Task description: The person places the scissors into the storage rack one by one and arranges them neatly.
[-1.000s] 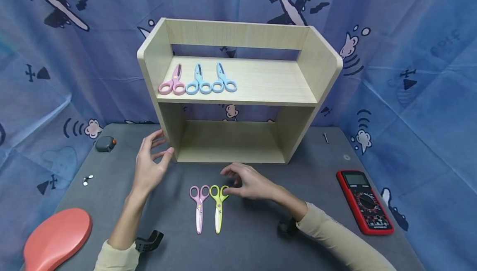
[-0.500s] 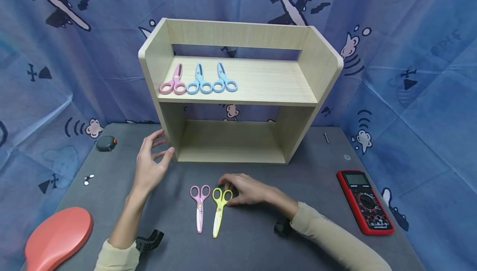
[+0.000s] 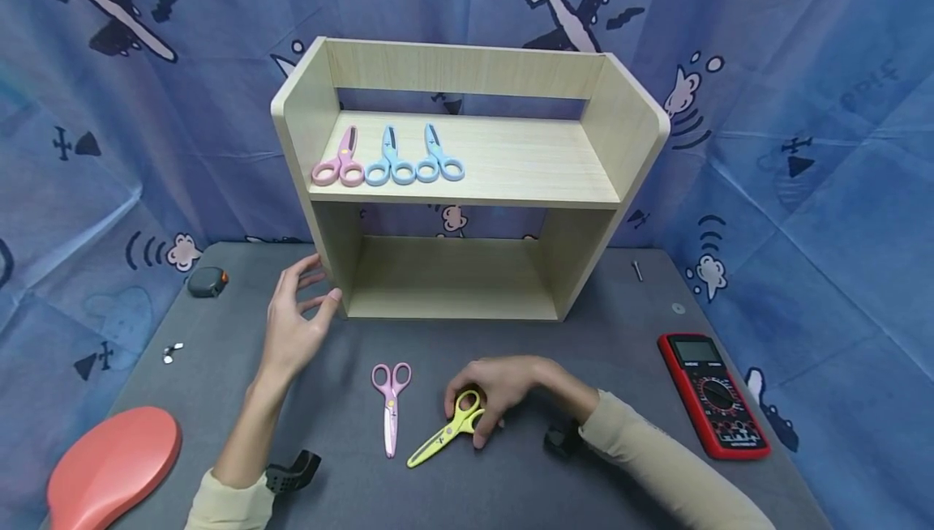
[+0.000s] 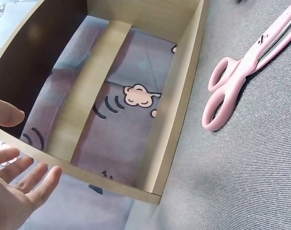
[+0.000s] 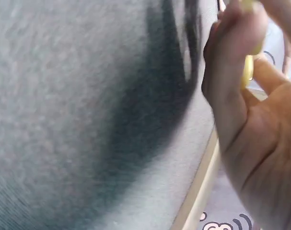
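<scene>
Pinching the yellow scissors point(image 3: 447, 430) by the handle loops with right hand point(image 3: 503, 388) fingers curled, tips dragging on the desk point(image 3: 511, 481) beside the pink scissors point(image 3: 391, 400), while bracing the shelf point(image 3: 321, 190) corner with relaxed, spread left hand point(image 3: 292, 323).

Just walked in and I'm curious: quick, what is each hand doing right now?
Left hand: open, fingers spread beside the pale wooden shelf unit, holding nothing.
Right hand: fingers curled round the handles of the yellow-green plastic scissors on the table.
</scene>
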The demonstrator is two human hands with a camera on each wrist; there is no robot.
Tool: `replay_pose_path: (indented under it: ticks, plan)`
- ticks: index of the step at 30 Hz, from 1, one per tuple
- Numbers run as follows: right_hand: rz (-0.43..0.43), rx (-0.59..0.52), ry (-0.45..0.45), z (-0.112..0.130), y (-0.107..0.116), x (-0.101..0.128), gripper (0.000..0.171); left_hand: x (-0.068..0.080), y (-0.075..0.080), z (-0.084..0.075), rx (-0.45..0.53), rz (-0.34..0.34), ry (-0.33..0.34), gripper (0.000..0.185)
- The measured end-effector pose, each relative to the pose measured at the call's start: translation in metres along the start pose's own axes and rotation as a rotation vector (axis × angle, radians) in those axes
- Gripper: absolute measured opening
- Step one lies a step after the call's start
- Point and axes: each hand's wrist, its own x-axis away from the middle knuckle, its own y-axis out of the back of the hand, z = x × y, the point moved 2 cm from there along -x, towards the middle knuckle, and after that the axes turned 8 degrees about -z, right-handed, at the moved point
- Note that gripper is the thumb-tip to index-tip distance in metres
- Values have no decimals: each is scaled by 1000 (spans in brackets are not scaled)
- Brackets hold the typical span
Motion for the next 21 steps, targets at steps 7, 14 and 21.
replay_pose_path:
  ticks: [7, 14, 21]
  plan:
    - [114, -163, 5, 18, 15, 16, 55, 1, 0, 0, -7, 2, 13, 59]
    - [-122, -122, 98, 77, 49, 50, 61, 1, -1, -2, -35, 1, 18, 59]
    - [-706, 127, 321, 138, 110, 86, 66, 0, -1, -1, -30, -7, 16, 59]
